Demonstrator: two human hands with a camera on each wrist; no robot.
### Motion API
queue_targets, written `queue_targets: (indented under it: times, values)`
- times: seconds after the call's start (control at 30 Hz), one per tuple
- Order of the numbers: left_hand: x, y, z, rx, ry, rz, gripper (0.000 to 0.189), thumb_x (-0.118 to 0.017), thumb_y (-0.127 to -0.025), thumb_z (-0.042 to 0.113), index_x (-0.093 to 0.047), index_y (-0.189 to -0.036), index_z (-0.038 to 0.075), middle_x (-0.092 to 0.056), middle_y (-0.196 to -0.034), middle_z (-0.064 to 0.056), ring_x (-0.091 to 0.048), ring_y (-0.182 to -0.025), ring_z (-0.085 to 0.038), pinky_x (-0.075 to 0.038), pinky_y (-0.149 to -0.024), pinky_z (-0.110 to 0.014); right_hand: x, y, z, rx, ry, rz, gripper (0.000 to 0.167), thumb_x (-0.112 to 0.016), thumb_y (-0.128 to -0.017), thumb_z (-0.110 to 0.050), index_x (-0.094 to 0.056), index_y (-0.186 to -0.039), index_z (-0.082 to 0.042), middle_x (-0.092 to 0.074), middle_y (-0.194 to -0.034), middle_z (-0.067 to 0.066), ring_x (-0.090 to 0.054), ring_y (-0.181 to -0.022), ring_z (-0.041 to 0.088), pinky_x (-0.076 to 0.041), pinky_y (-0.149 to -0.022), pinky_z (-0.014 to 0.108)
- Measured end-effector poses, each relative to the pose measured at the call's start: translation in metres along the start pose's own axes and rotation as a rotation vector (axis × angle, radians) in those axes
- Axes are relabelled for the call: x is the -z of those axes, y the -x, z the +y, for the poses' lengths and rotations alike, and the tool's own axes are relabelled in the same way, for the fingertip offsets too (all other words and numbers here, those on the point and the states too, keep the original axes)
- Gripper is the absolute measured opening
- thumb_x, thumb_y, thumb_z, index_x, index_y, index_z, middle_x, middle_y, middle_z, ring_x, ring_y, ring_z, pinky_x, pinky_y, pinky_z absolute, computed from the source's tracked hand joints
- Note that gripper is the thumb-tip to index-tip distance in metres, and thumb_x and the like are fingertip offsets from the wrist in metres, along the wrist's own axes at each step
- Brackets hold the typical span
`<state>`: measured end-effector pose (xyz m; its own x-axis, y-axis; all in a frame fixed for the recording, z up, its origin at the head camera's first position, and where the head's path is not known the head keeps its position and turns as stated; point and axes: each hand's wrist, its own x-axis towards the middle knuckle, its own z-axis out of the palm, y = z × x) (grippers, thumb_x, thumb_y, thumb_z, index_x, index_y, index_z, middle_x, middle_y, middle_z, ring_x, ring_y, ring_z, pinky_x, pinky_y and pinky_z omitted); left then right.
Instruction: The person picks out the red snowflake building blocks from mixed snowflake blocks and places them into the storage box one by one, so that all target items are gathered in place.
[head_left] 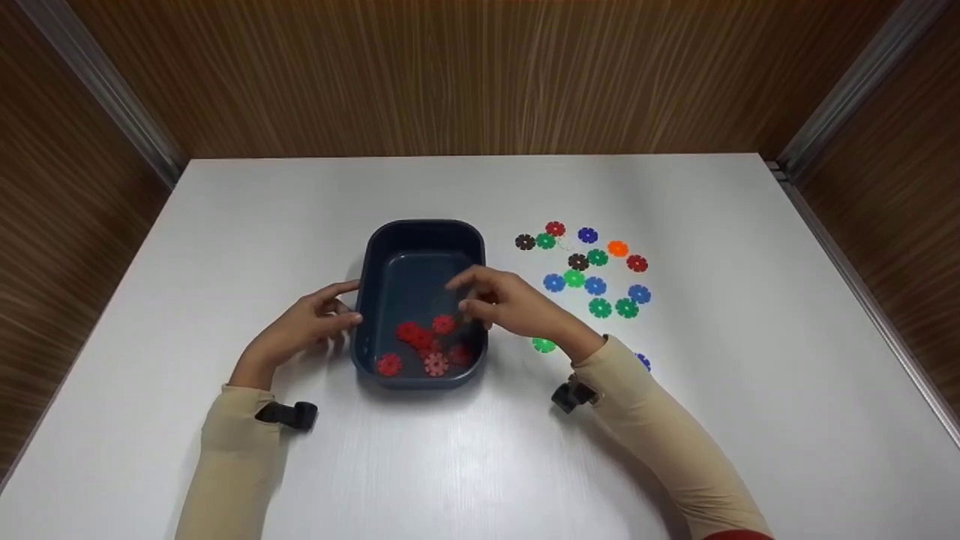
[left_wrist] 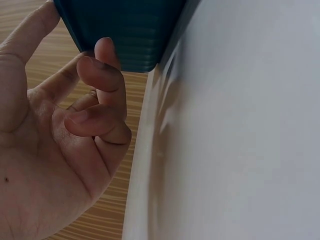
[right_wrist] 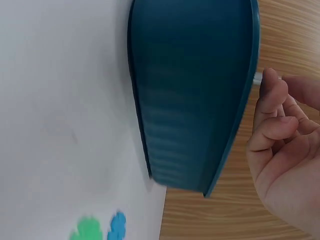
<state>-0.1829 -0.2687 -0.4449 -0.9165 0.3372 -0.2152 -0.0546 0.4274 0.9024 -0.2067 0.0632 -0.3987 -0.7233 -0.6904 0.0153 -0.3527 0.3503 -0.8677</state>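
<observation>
In the head view a dark blue plastic bin (head_left: 420, 382) stands on the white table. Several red snowflake discs (head_left: 389, 365) lie at its near end, along with a pinkish disc (head_left: 436, 365). My left hand (head_left: 304, 326) touches the bin's left side with thumb and index fingertips, its other fingers loosely bent below the rim. Above the bin's right rim is my right hand (head_left: 510, 304), thumb and index reaching over the inside. The right wrist view has a small pale translucent piece (right_wrist: 257, 78) pinched at the fingertips of this hand (right_wrist: 285, 135); its shape is mostly hidden.
Right of the bin, several loose discs lie scattered: green (head_left: 600, 307), blue (head_left: 554, 283), orange (head_left: 618, 248), dark brown (head_left: 525, 241), red (head_left: 637, 263) and a nearly clear one (head_left: 565, 244). The right forearm partly covers a purple disc (head_left: 643, 361). Wood-patterned panels (head_left: 480, 75) surround the table.
</observation>
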Motion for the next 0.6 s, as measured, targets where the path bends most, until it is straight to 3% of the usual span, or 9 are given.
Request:
queue_targets:
  times: [0.27,0.4,0.6]
  values:
    - [0.0,0.001,-0.001,0.009,0.015,-0.005,0.065,-0.064,-0.094,0.026,-0.035,-0.149,0.012,-0.058,-0.091,0.002,-0.057,-0.069,-0.012,-0.045,-0.061,-0.025,0.03,0.004,0.011,-0.046,0.066,0.11,0.031,-0.057,-0.096,-0.008,-0.058,-0.126,-0.005,-0.064,-0.092,0.019,-0.052,-0.064,0.017,-0.05,-0.064,0.034]
    - [0.0,0.0,0.0,0.015,0.016,-0.004,0.065,-0.064,-0.093,0.027,-0.035,-0.15,0.012,-0.058,-0.092,0.003,-0.058,-0.069,-0.012,-0.045,-0.061,-0.025,0.046,0.008,0.022,-0.095,0.072,0.16,0.031,-0.057,-0.096,-0.01,-0.058,-0.127,-0.008,-0.064,-0.092,0.016,-0.054,-0.066,0.018,-0.053,-0.067,0.036]
    - [0.0,0.0,0.001,0.022,0.007,-0.003,0.066,-0.065,-0.093,0.028,-0.035,-0.15,0.012,-0.058,-0.092,0.002,-0.057,-0.069,-0.012,-0.044,-0.061,-0.026,0.07,0.016,0.036,-0.147,0.089,0.213,0.03,-0.058,-0.096,-0.015,-0.059,-0.126,-0.012,-0.063,-0.105,0.013,-0.057,-0.076,0.03,-0.052,-0.068,0.025]
